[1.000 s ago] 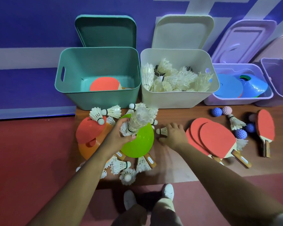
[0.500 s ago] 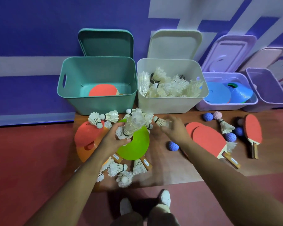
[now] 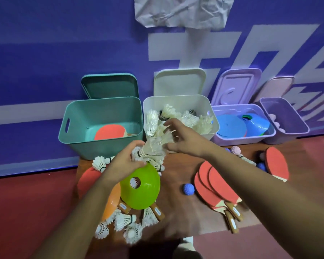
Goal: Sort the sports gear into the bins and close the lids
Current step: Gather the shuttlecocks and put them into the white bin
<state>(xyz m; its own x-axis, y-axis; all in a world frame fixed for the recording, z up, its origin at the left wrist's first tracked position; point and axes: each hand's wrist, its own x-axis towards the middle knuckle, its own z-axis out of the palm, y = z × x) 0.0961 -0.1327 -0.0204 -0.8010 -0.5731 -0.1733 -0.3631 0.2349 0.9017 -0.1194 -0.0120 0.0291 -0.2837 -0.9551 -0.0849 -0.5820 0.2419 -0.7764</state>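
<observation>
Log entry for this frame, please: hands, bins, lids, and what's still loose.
left hand: grips a bunch of shuttlecocks
right hand: fingers spread at the bunch's feather end; grip unclear
teal bin: one red paddle
white bin: shuttlecocks
lilac bin: blue discs
lids: all off, leaning on the wall
loose: green cone, paddles, spiky ball, more shuttlecocks

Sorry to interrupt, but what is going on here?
A person is sorting sports gear into bins. Their left hand grips a bunch of shuttlecocks in front of the white bin, which already holds many; the right hand reaches beside the bunch, fingers spread. The teal bin holds one red paddle. More paddles, a green cone and loose shuttlecocks lie in front of the bins, and the lids lean against the wall.
</observation>
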